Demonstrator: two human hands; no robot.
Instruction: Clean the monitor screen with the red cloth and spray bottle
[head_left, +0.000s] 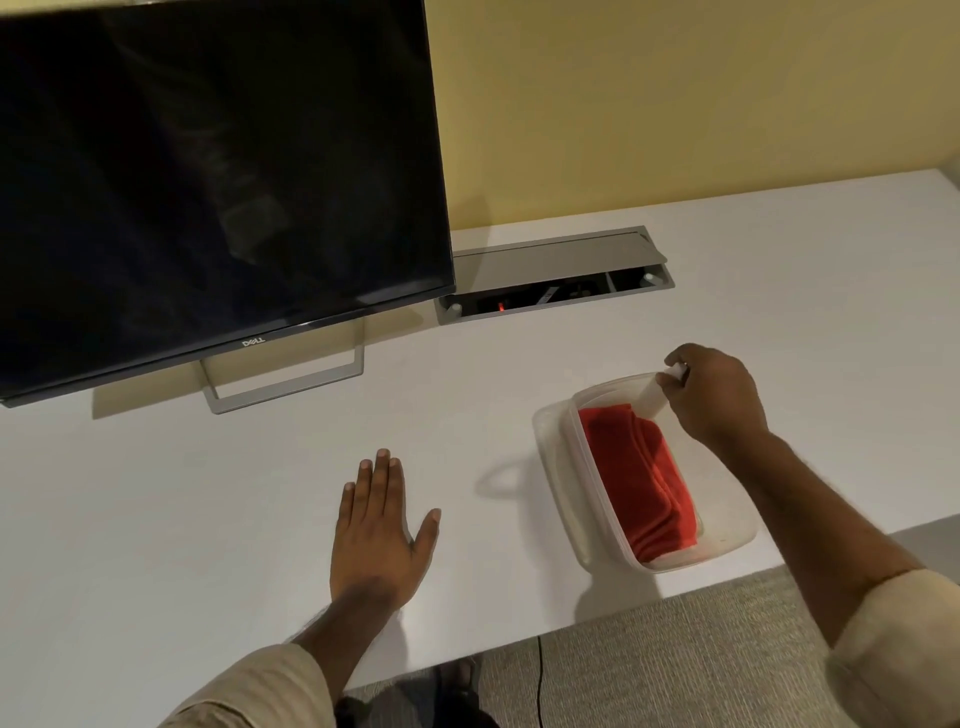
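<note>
A black flat-screen monitor stands dark at the left on the white table. The left hand lies flat, fingers straight. Further right, a folded red cloth sits inside a clear plastic container, where the right hand pinches a small white spray bottle.

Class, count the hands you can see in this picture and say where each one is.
2. The left hand lies flat on the white desk; the right hand grips a white object over the plastic container.
</note>
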